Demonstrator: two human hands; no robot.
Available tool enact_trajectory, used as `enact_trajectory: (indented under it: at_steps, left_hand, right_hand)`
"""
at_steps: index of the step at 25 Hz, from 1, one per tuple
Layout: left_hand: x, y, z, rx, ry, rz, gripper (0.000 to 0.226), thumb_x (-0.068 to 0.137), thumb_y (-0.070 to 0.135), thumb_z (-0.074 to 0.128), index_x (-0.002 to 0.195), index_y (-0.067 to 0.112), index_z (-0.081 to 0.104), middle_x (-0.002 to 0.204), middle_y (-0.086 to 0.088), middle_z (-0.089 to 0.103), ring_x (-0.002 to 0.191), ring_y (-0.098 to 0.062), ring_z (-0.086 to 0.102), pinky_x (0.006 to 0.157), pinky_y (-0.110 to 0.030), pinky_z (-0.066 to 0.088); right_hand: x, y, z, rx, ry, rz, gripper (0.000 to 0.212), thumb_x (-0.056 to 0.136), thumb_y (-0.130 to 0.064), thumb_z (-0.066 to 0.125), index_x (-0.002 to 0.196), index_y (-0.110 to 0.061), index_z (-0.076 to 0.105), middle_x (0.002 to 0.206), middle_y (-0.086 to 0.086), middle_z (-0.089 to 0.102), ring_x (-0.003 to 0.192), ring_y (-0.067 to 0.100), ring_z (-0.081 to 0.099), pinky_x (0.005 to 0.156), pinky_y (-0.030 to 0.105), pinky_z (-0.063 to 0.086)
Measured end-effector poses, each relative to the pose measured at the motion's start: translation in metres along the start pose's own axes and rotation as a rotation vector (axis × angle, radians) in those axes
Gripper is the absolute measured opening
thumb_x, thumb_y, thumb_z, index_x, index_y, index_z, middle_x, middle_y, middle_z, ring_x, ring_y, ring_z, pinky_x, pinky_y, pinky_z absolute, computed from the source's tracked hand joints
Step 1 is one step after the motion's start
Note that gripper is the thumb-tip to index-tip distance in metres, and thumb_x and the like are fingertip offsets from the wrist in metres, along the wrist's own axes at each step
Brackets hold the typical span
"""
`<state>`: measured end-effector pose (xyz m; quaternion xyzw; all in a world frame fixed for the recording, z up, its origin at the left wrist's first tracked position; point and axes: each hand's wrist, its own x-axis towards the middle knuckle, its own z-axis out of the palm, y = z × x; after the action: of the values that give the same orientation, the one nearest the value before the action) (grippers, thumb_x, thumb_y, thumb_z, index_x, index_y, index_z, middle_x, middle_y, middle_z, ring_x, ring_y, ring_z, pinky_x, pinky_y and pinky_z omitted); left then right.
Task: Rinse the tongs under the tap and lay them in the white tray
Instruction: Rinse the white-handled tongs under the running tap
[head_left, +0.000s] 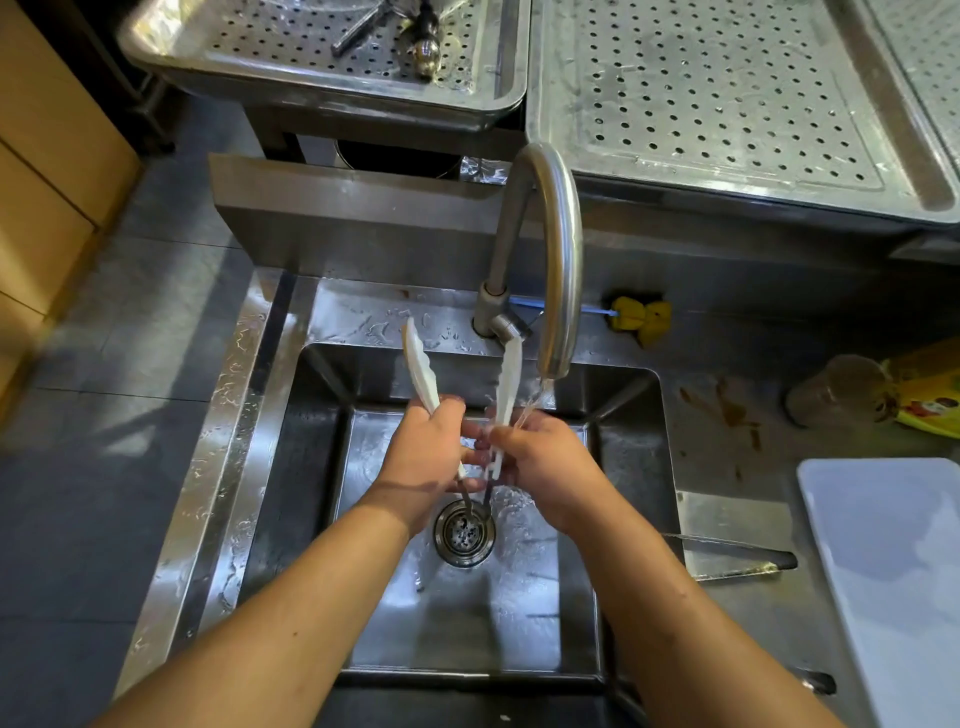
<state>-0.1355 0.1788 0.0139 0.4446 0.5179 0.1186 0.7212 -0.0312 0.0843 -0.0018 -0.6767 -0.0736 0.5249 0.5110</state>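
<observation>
Rinsing stage, seen from the head camera: tongs (506, 395) held over the sink (628, 415), white tips up and spread toward the back rim, dark joined end low above the drain (464, 531). Water from the tap (558, 260) falling onto the right arm of the tongs, just beside the right hand (540, 462). Left hand (426, 457) closed around the left arm of the tongs; fingers (451, 410) curled and pressed together over the white blade, knuckles toward the camera. Right-hand fingers (511, 435) pinching the right arm of the tongs in the stream; exact contact at the fingertips partly hidden by water and by the other hand. For a good rinse, probably best to turn the tongs so that both arms and their inner faces pass through the stream in turn, the left arm standing dry of the flow at present; grip likely slippery when wet, so a firm hold low on the arms advisable. White tray (883, 571) on the bench (727, 467) to the right of the sink, well apart from the tongs; laying-down step not yet done. Another long utensil (737, 558) between sink and tray, to be cleared on the way across.
</observation>
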Motion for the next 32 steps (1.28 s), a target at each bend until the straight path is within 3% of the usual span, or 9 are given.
enact_trajectory:
  at_steps: [3, 7, 10, 13, 15, 18, 22, 28, 32]
  left_hand:
    - [0.004, 0.000, 0.006, 0.041, 0.021, 0.039, 0.013, 0.102, 0.029, 0.053, 0.101, 0.016, 0.053, 0.079, -0.004, 0.065, 0.057, -0.018, 0.066, 0.048, -0.035, 0.056]
    - [0.004, -0.009, 0.006, 0.158, -0.022, 0.121, 0.032, 0.098, 0.047, 0.058, 0.091, 0.015, 0.061, 0.069, 0.001, 0.065, 0.060, -0.018, 0.063, 0.063, -0.050, 0.060]
    - [0.008, -0.010, 0.003, 0.264, 0.023, 0.154, 0.044, 0.090, 0.063, 0.056, 0.089, 0.019, 0.062, 0.070, 0.002, 0.062, 0.066, -0.021, 0.062, 0.071, -0.054, 0.061]
    - [0.010, -0.011, 0.000, 0.248, 0.005, 0.125, 0.055, 0.083, 0.071, 0.054, 0.091, 0.017, 0.063, 0.071, 0.000, 0.060, 0.068, -0.024, 0.061, 0.074, -0.058, 0.060]
    - [0.009, -0.015, 0.000, 0.220, -0.036, 0.088, 0.057, 0.084, 0.072, 0.055, 0.089, 0.015, 0.061, 0.073, -0.004, 0.058, 0.068, -0.024, 0.064, 0.069, -0.054, 0.061]
    - [0.004, -0.023, -0.001, 0.216, -0.072, 0.068, 0.058, 0.086, 0.074, 0.054, 0.081, 0.016, 0.055, 0.064, 0.001, 0.053, 0.059, -0.019, 0.065, 0.049, -0.032, 0.051]
    - [0.003, -0.025, -0.005, 0.214, -0.044, 0.067, 0.058, 0.079, 0.075, 0.049, 0.075, 0.018, 0.049, 0.053, 0.008, 0.047, 0.046, -0.016, 0.049, 0.053, -0.037, 0.048]
    - [0.000, -0.023, -0.012, 0.170, -0.021, 0.047, 0.047, 0.098, 0.058, 0.047, 0.072, 0.019, 0.042, 0.051, 0.009, 0.040, 0.044, -0.014, 0.040, 0.051, -0.033, 0.041]
    - [-0.009, -0.031, -0.017, 0.058, -0.012, -0.089, 0.041, 0.105, 0.047, 0.047, 0.073, 0.023, 0.041, 0.056, 0.004, 0.036, 0.043, -0.014, 0.032, 0.042, -0.025, 0.030]
  right_hand:
    - [-0.002, 0.005, 0.002, -0.102, 0.014, -0.007, 0.020, 0.101, -0.009, 0.060, 0.120, -0.005, 0.066, 0.089, 0.010, 0.076, 0.077, 0.032, 0.073, 0.080, 0.059, 0.060]
    - [0.000, 0.001, 0.004, -0.198, 0.172, -0.026, 0.018, 0.106, -0.024, 0.056, 0.098, -0.015, 0.070, 0.075, 0.004, 0.076, 0.058, 0.017, 0.075, 0.050, 0.033, 0.059]
    - [-0.002, 0.002, 0.005, -0.216, 0.160, -0.038, 0.008, 0.095, -0.015, 0.064, 0.101, -0.012, 0.068, 0.090, 0.016, 0.077, 0.068, 0.028, 0.074, 0.060, 0.045, 0.063]
    - [-0.009, 0.005, -0.001, -0.016, 0.037, -0.017, 0.037, 0.078, -0.008, 0.071, 0.114, -0.004, 0.063, 0.097, 0.025, 0.075, 0.068, 0.026, 0.071, 0.066, 0.043, 0.059]
    - [-0.015, 0.007, -0.004, -0.006, 0.002, 0.000, 0.038, 0.081, -0.007, 0.065, 0.119, -0.007, 0.060, 0.089, 0.013, 0.078, 0.067, 0.024, 0.073, 0.064, 0.037, 0.059]
    - [-0.015, 0.011, -0.001, -0.203, 0.121, 0.027, 0.018, 0.096, -0.009, 0.056, 0.112, -0.009, 0.065, 0.073, 0.003, 0.078, 0.060, 0.022, 0.072, 0.053, 0.032, 0.058]
    - [-0.005, 0.013, 0.003, -0.305, 0.238, 0.041, 0.019, 0.098, -0.019, 0.051, 0.097, -0.008, 0.066, 0.065, 0.002, 0.077, 0.055, 0.025, 0.072, 0.048, 0.034, 0.056]
    - [0.019, 0.013, 0.010, -0.076, 0.286, 0.139, 0.020, 0.104, -0.028, 0.056, 0.100, -0.009, 0.063, 0.064, 0.006, 0.065, 0.049, 0.022, 0.062, 0.050, 0.031, 0.052]
    - [0.014, 0.011, 0.013, 0.184, 0.163, 0.244, 0.039, 0.104, -0.045, 0.057, 0.105, -0.007, 0.064, 0.055, 0.001, 0.055, 0.044, 0.017, 0.051, 0.049, 0.029, 0.047]
